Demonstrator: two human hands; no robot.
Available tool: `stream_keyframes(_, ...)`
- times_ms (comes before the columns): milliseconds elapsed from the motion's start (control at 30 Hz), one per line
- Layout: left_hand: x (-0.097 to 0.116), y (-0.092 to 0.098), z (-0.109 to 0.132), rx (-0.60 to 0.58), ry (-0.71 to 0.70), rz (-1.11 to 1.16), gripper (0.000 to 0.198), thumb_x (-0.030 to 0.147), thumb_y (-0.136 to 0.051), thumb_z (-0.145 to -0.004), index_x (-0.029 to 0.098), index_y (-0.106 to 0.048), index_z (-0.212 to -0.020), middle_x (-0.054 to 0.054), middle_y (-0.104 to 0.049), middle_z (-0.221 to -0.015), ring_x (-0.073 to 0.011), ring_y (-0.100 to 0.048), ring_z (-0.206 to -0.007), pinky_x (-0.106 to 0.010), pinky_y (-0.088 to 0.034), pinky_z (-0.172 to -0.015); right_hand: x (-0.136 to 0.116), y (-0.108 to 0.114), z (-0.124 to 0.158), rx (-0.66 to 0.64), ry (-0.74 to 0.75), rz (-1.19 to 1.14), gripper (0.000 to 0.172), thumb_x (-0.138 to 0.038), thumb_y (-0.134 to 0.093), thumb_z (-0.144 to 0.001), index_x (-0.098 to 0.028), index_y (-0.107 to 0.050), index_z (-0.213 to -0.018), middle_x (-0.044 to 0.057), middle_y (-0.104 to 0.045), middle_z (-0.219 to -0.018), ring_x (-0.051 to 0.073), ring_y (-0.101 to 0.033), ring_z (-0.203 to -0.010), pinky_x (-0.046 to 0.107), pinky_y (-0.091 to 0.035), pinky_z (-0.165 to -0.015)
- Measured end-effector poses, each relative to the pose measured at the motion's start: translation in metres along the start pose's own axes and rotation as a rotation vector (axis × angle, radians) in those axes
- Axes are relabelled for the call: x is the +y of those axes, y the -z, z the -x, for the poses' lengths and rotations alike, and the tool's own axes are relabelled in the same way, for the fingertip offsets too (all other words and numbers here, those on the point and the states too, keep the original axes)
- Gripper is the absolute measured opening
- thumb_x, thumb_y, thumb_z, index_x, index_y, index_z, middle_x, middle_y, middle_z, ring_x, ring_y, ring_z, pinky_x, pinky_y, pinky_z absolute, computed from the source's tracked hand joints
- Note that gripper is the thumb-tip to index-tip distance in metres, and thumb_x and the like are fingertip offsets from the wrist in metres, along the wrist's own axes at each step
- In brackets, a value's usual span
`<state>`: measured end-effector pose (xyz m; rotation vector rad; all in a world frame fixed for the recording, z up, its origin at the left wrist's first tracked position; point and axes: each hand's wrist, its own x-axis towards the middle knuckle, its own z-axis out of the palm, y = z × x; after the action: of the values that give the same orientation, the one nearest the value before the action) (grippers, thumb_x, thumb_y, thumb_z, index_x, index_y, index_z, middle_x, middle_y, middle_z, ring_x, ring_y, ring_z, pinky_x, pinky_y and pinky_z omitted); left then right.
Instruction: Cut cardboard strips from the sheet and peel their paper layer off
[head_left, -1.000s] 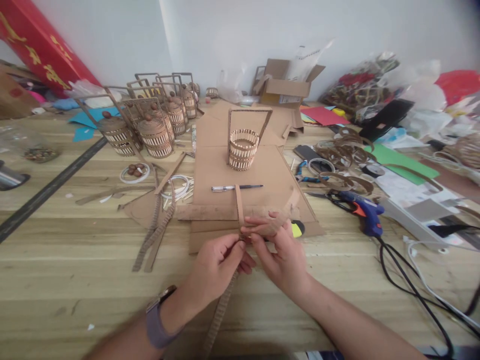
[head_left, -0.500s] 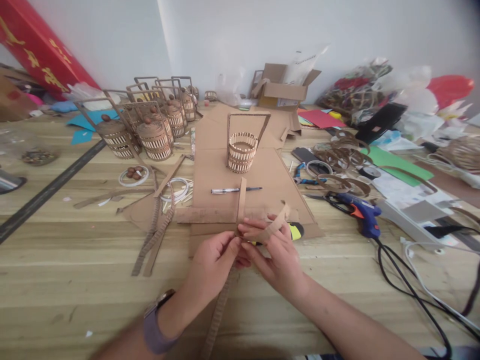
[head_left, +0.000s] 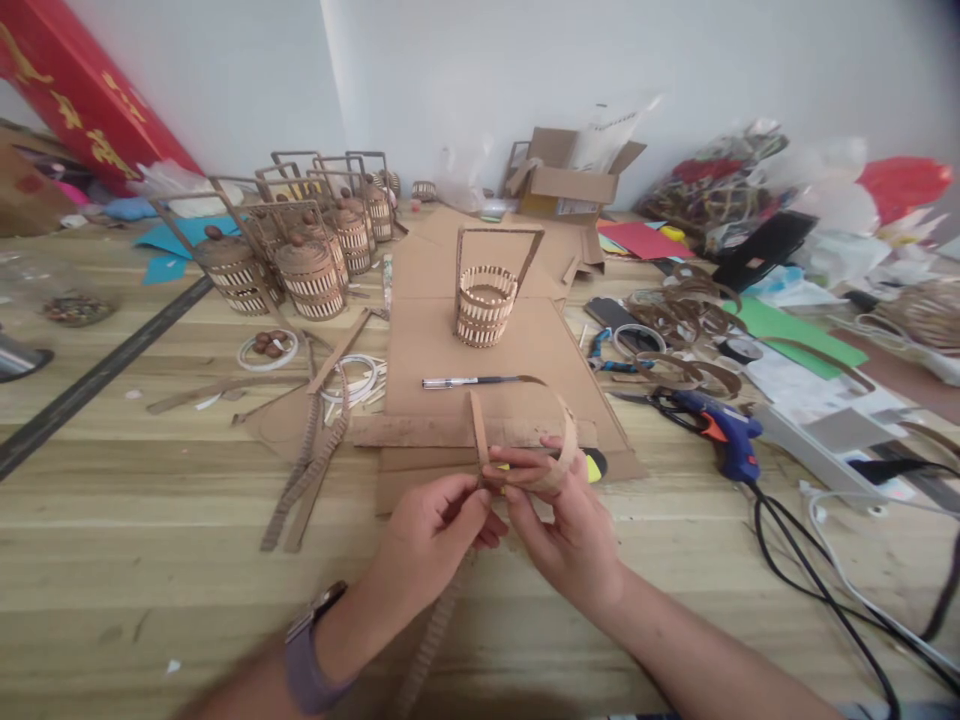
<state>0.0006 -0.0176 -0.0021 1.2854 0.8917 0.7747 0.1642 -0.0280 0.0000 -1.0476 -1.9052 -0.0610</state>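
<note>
the left hand (head_left: 433,522) and right hand (head_left: 568,522) pinch a thin brown cardboard strip (head_left: 571,438) arching away above the right.

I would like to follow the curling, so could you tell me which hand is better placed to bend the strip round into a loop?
Probably the right hand: the cardboard strip arches over its fingers, whereas the left hand only pinches the strip low down, where its upright end crosses.
</note>
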Motion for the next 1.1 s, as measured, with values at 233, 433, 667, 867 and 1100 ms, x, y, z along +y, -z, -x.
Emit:
stream_keyframes(233,0.001,0.002,-0.004,0.035,0.017,-0.014,0.035,0.047,-0.05,-0.09,0.015,-0.064,-0.089,-0.004,-0.069,-0.075,-0.0167,-0.067,-0.069,-0.026,-0.055,-0.064,0.003,-0.006,0.002,-0.036,0.042,0.002,0.011,-0.015,-0.056,-0.091,-0.023,-0.056,-0.098,0.001,-0.076,-0.096,0.019,-0.069,-0.101,0.04,-0.037,-0.098)
stream_keyframes(433,0.002,0.001,-0.003,0.024,0.058,-0.033,0.035,0.046,-0.05,-0.09,0.014,-0.063,-0.083,-0.005,-0.069,-0.07,-0.0165,-0.066,-0.064,-0.025,-0.054,-0.06,0.005,-0.007,0.001,-0.045,-0.021,0.008,0.016,-0.014,-0.054,-0.091,-0.025,-0.057,-0.102,0.001,-0.076,-0.096,0.019,-0.07,-0.094,0.041,-0.041,-0.094)
stream_keyframes(667,0.001,0.001,-0.002,-0.013,0.079,-0.007,0.037,0.048,-0.051,-0.09,0.013,-0.064,-0.085,-0.006,-0.07,-0.071,-0.0154,-0.066,-0.063,-0.024,-0.053,-0.059,0.002,-0.001,0.0,-0.043,-0.123,0.034,0.016,-0.015,-0.051,-0.091,-0.026,-0.063,-0.095,0.002,-0.075,-0.1,0.019,-0.069,-0.095,0.039,-0.048,-0.088)
stream_keyframes(867,0.001,0.002,-0.004,0.003,0.069,0.045,0.036,0.047,-0.053,-0.09,0.014,-0.065,-0.092,-0.006,-0.072,-0.079,-0.0165,-0.067,-0.071,-0.024,-0.054,-0.065,0.002,-0.005,0.0,-0.028,-0.048,-0.043,0.016,-0.012,-0.053,-0.089,-0.026,-0.057,-0.098,0.0,-0.076,-0.093,0.019,-0.07,-0.097,0.041,-0.044,-0.091)
stream_keyframes(1100,0.004,0.003,-0.003,0.035,0.042,-0.046,0.034,0.044,-0.049,-0.093,0.015,-0.068,-0.087,-0.004,-0.07,-0.072,-0.0156,-0.066,-0.065,-0.024,-0.055,-0.063,0.002,-0.011,0.001,-0.037,-0.061,0.004,0.014,-0.014,-0.056,-0.091,-0.025,-0.057,-0.1,0.0,-0.076,-0.097,0.018,-0.069,-0.098,0.04,-0.039,-0.097)
